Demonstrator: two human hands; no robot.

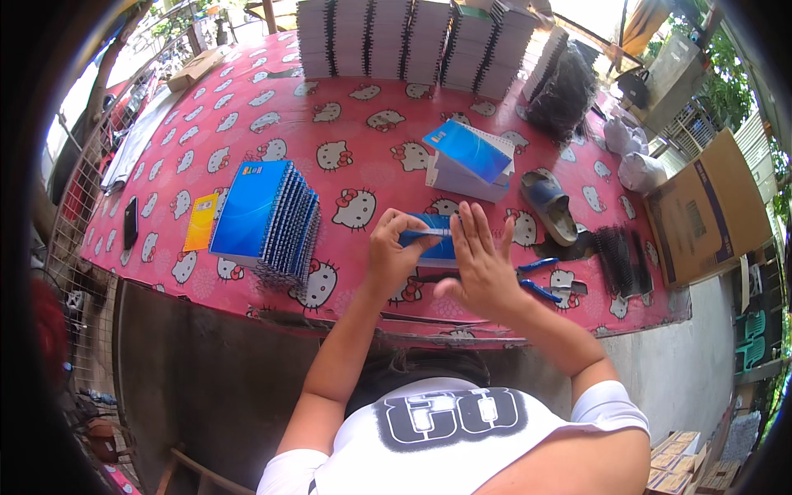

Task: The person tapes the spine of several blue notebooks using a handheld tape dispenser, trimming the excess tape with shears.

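A small blue-covered notebook [435, 252] lies near the table's front edge, between my hands and partly hidden by them. My left hand [398, 249] pinches its upper left part, fingers and thumb closed around a thin pale edge. My right hand [485, 262] is flat with fingers stretched out, over the notebook's right side; I cannot tell how firmly it touches. Beyond my hands, a blue-covered booklet [469, 150] rests askew on a small pile of white pages [469, 183]. To the left stands a stack of blue spiral notebooks [252, 210], black coils facing right.
Blue-handled pliers [540, 289], black binding coils [623, 262] and a clog [550, 206] lie at right. An open cardboard box [708, 206] stands beyond. Tall spiral-bound stacks [375, 41] line the back. At left are a yellow booklet [200, 223] and a phone [130, 223].
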